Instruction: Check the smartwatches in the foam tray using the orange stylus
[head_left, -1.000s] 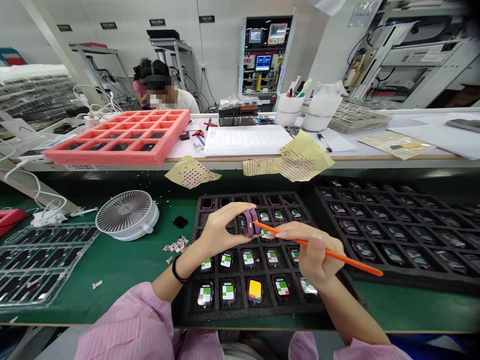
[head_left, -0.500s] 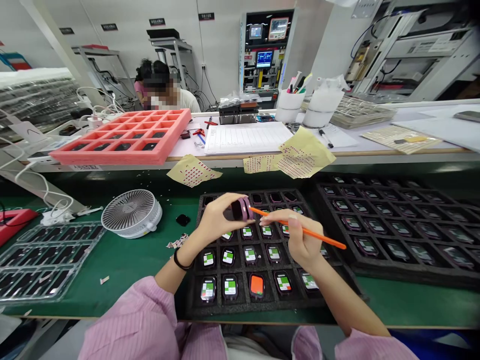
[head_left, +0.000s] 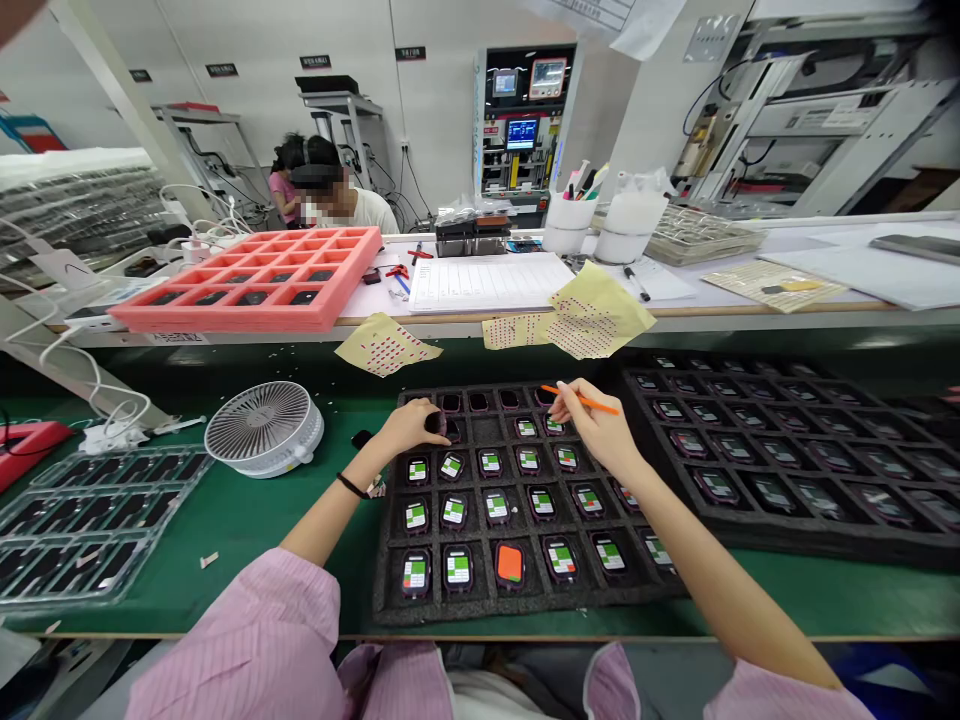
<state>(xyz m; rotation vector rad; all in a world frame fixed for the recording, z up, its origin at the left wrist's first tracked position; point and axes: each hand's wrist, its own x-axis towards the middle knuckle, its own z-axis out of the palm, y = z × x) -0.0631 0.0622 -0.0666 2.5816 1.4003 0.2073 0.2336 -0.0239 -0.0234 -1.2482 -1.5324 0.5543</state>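
My left hand [head_left: 407, 426] is closed around a dark smartwatch body [head_left: 435, 423], held at the upper left part of a black foam tray [head_left: 442, 606]. The fingers hide part of that watch and the slot under it. Between the fingers and thumb of my right hand [head_left: 589, 422] is a slim orange stick [head_left: 600, 403], over the tray's upper right. Several watches sit in the tray's slots, many with green and white screens lit. One watch [head_left: 511, 565] in the front row shows an orange screen. A slot [head_left: 487, 431] right of my left hand holds no watch.
On the right lies a second foam tray [head_left: 795, 540] of dark-screened watches. To the left are a round white fan [head_left: 264, 428] and clear plastic trays [head_left: 97, 520] with dark parts. A shelf behind carries a pink foam tray [head_left: 247, 318]. Another person [head_left: 371, 212] sits beyond it.
My left hand has moved left and back with the watch, from the middle of the tray to its upper left. The right hand has shifted back, taking the orange stick away from the watch.
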